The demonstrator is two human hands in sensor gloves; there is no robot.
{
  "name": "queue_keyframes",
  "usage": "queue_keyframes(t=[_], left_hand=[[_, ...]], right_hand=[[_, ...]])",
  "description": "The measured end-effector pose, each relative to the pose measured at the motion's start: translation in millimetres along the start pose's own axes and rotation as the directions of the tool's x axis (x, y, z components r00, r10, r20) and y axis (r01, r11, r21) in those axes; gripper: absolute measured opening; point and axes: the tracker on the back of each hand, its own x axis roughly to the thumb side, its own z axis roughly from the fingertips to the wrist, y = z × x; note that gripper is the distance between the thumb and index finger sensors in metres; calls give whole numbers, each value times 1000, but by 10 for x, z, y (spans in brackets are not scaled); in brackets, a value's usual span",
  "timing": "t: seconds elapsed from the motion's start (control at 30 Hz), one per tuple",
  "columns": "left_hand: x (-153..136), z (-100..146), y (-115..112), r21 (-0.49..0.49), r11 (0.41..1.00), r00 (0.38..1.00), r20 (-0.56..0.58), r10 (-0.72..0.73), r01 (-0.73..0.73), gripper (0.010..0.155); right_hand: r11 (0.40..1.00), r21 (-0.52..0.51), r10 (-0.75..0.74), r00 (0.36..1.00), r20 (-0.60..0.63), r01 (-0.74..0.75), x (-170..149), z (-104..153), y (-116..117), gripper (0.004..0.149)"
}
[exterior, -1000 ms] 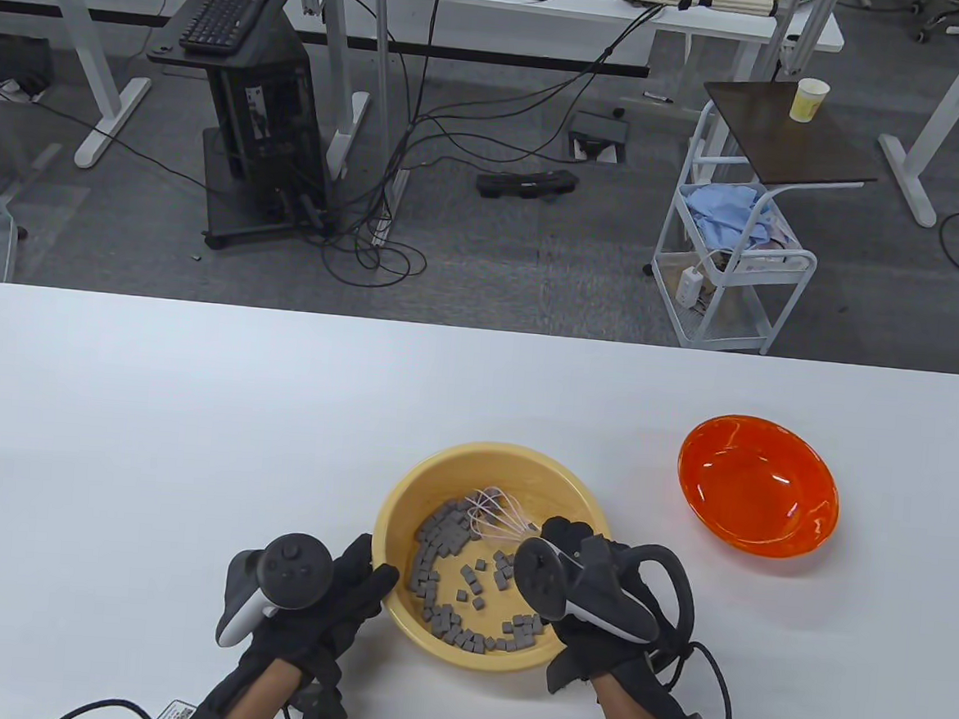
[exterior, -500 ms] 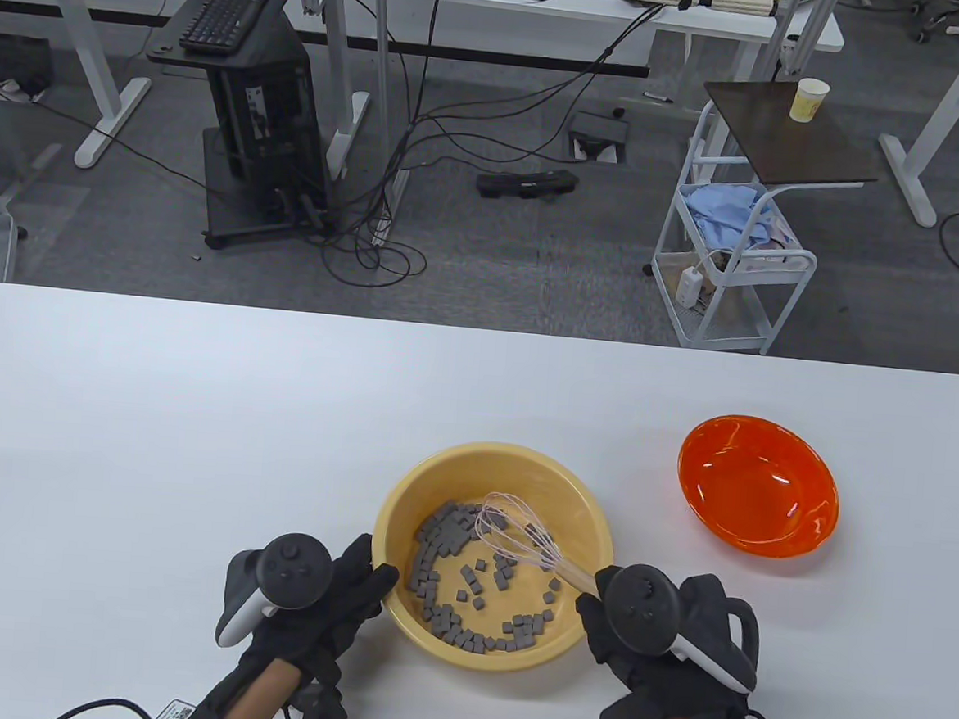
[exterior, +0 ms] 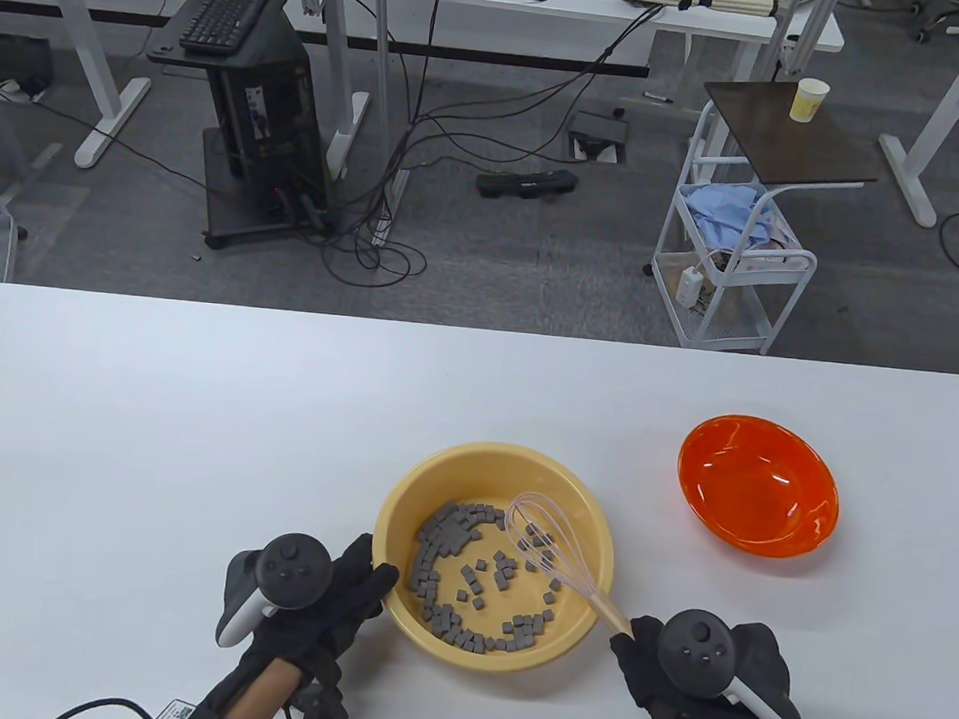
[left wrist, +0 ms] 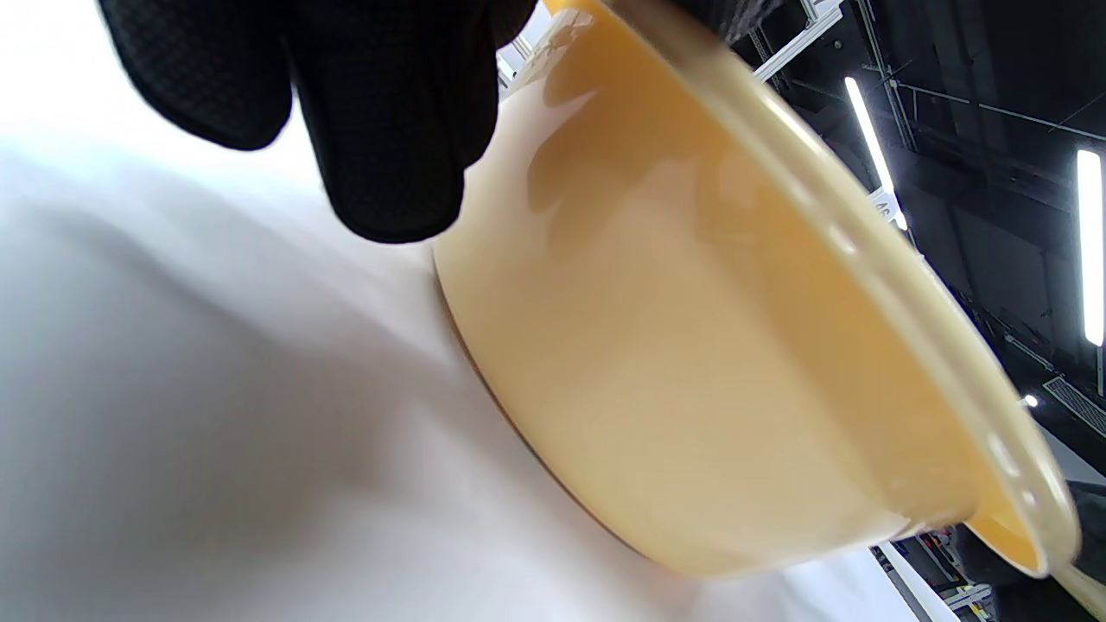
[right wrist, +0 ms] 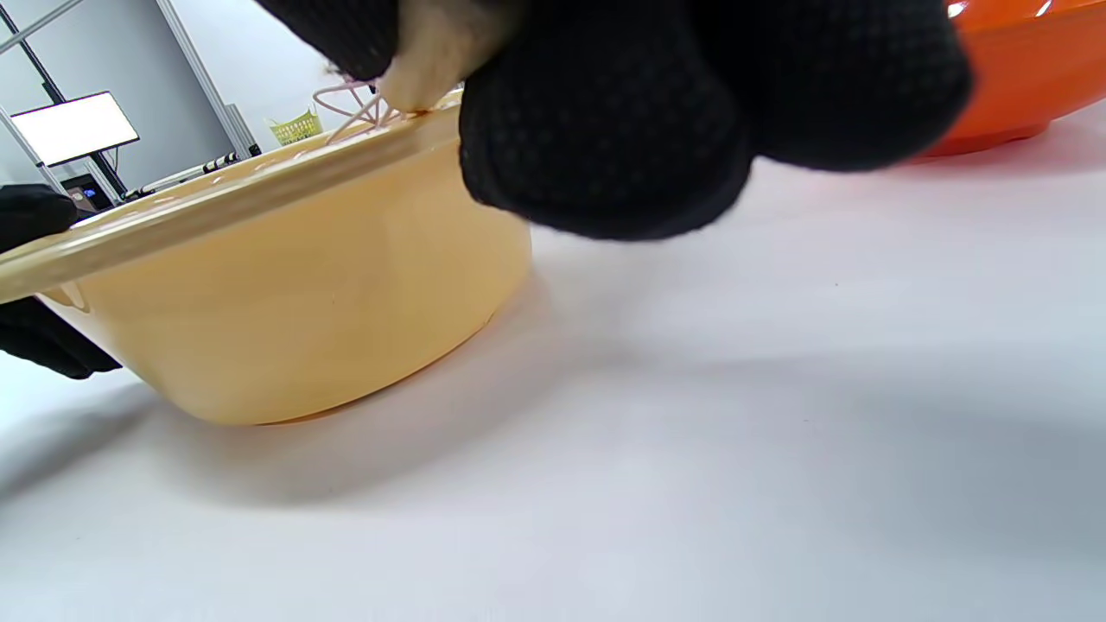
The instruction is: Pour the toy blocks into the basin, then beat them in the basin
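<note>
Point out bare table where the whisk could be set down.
Free: the white table left of the round yellow plastic basin, and the strip between it and the orange translucent bowl. Crowded: the near edge, where both gloved hands flank the basin.

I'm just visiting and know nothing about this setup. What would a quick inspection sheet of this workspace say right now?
Surface: white table, bare at the left.
Job's things: yellow basin holds grey blocks and whisk; orange bowl empty.
Clutter: nothing seen on the table.
Hands: left hand holds the basin's rim; right hand grips the whisk's handle.
Cables: glove cable; floor cables.
Surroundings: desks, keyboard, cart, paper cup.
</note>
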Motion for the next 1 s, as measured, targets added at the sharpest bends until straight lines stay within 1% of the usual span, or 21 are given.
queue_keyframes(t=[0.07, 0.17, 0.3, 0.4, 0.53, 0.6, 0.7, 0.8, 0.93, 1.0], left_hand=[[0, 1, -1, 1, 1000, 1000, 0, -1, 1, 72], [-1, 3, -2, 4, 1000, 1000, 0, -7, 7, 71], [-10, 11, -12, 18, 1000, 1000, 5, -14, 14, 71], [-23, 9, -14, 18, 1000, 1000, 7, 3, -3, 71], [-25, 11, -18, 20, 1000, 1000, 7, 17, -17, 71], [-25, 13, -21, 23, 1000, 1000, 8, 15, -15, 71], [-25, 13, -25, 26, 1000, 1000, 9, 16, -16, 71], [-23, 15, -27, 30, 1000, 1000, 10, 7, -7, 71], [-26, 16, -27, 29, 1000, 1000, 10, 7, -7, 71], [-25, 19, -28, 30, 1000, 1000, 11, 6, -6, 71]], right_hand=[[1000, 7, 1, 1000, 5, -1, 5, -2, 0, 55], [1000, -13, 16, 999, 35, -16, 7, 20, -15, 54], [993, -102, -50, 998, 47, 55, -101, 134, -77, 54], [986, -153, -71, 997, -4, 69, -280, 244, -127, 55], [981, -188, -73, 995, -73, 58, -464, 321, -107, 55], [987, -150, -73, 986, -148, 50, -591, 323, -51, 55], [990, -139, -48, 977, -208, 19, -725, 276, 25, 54], [994, -105, -16, 960, -279, -14, -842, 184, 101, 54], [990, -40, 109, 924, -366, -133, -927, 35, 191, 54], [983, 16, 176, 900, -399, -185, -944, -21, 246, 54]])
